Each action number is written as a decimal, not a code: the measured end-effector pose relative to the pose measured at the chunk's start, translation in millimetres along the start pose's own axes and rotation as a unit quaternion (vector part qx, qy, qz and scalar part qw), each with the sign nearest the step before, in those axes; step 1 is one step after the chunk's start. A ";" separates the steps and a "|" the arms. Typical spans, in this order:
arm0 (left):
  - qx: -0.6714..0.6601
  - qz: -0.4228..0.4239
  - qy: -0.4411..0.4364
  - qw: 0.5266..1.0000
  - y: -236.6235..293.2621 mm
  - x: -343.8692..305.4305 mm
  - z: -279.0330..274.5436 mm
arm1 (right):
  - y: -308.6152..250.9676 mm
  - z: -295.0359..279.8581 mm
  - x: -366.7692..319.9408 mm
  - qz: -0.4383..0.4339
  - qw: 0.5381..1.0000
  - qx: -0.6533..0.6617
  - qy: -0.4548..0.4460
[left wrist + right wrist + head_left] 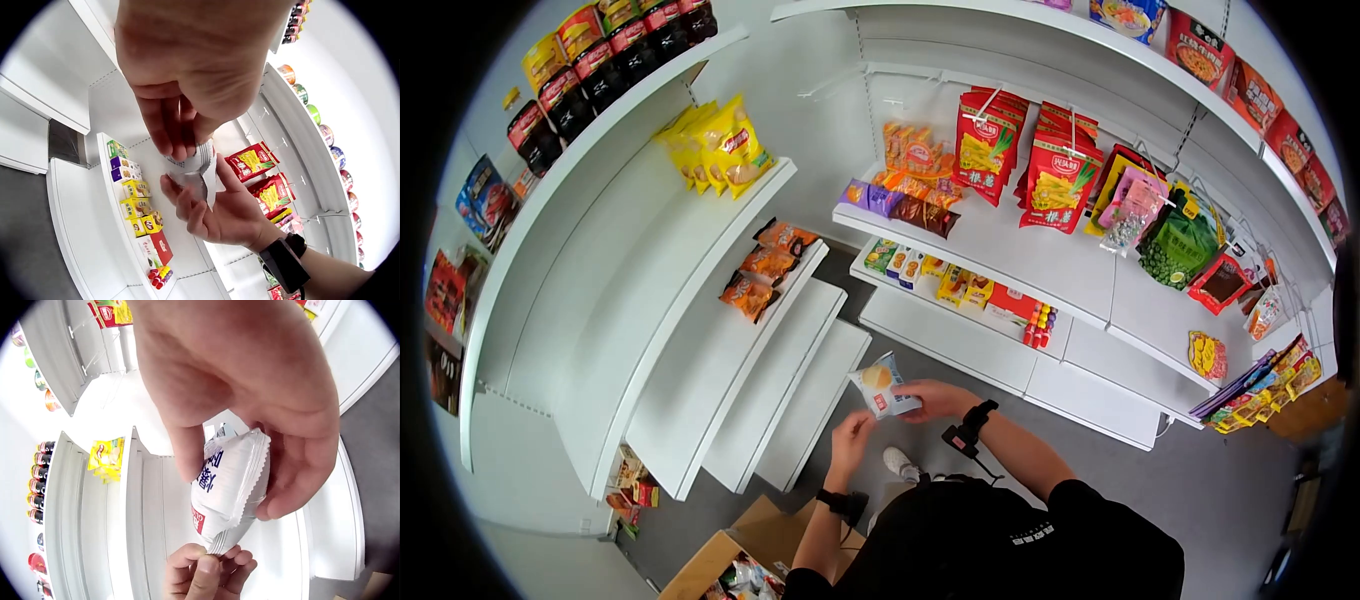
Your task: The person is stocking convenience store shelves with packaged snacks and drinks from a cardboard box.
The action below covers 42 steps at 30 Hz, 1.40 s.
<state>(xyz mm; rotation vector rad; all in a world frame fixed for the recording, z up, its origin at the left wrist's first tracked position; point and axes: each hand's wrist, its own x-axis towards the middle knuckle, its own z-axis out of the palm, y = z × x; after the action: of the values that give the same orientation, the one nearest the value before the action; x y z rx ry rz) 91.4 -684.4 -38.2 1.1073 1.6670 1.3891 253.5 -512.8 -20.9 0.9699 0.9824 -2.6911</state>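
A small white snack bag [882,386] with blue lettering and a picture on its front is held before the body, above the floor. My right hand [937,400] grips it by one side, with the thumb on one face and the fingers on the other in the right wrist view. My left hand [852,441] pinches the crimped end of the bag [228,487] between thumb and fingers. From the left wrist, the left hand [187,81] covers part of the bag [199,169], and the right hand [219,209] cups it from the other side.
White tiered shelves [800,400] stand at the left, with orange snack bags [765,265] and yellow chip bags [718,145]. Another shelf unit ahead carries red hanging bags [1060,170] and small boxes [960,285]. An open cardboard box [700,565] with packets stands on the floor.
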 end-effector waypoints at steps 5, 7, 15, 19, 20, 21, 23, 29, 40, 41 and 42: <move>-0.005 0.010 -0.049 0.999 -15.2 58.9 -1.7 | 1.2 -45.8 39.1 -0.180 0.975 -0.123 0.047; -0.011 -0.016 -0.082 0.996 -13.3 80.1 0.9 | -0.9 -53.4 40.3 -0.236 0.954 -0.167 0.075; 0.021 -0.012 -0.133 0.991 -0.1 129.8 16.0 | -12.9 -87.3 9.4 -0.306 0.927 -0.065 0.207; 0.004 -0.028 -0.116 0.993 8.2 139.7 18.3 | -46.4 -114.1 -17.9 -0.238 0.917 0.228 0.226; 0.000 -0.036 -0.107 0.994 7.0 142.3 20.7 | -52.7 -125.0 -24.9 -0.251 0.907 0.238 0.241; -0.005 -0.045 -0.098 0.994 3.9 143.7 21.2 | -60.3 -136.1 -33.1 -0.263 0.901 0.229 0.258; -0.009 -0.062 -0.084 0.994 -3.3 145.2 23.3 | -77.3 -153.9 -51.0 -0.292 0.885 0.233 0.277; 0.000 -0.083 -0.049 0.995 -15.5 155.3 43.4 | -126.0 -236.2 -65.9 -0.330 0.870 0.208 0.301; -0.070 -0.072 0.014 0.995 -22.4 176.5 91.5 | -185.0 -297.4 -59.2 -0.306 0.867 0.209 0.334; -0.074 -0.074 0.015 0.994 -25.0 176.4 94.3 | -188.3 -299.0 -58.9 -0.301 0.867 0.204 0.339; -0.079 -0.074 0.016 0.994 -27.8 176.8 96.4 | -192.5 -300.2 -57.5 -0.297 0.868 0.199 0.344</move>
<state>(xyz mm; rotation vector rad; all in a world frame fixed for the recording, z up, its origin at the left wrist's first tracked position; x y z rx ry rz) 102.9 -486.2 -81.4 0.8589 1.5982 1.4217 398.2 -183.9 -57.9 2.1308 0.9399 -3.1772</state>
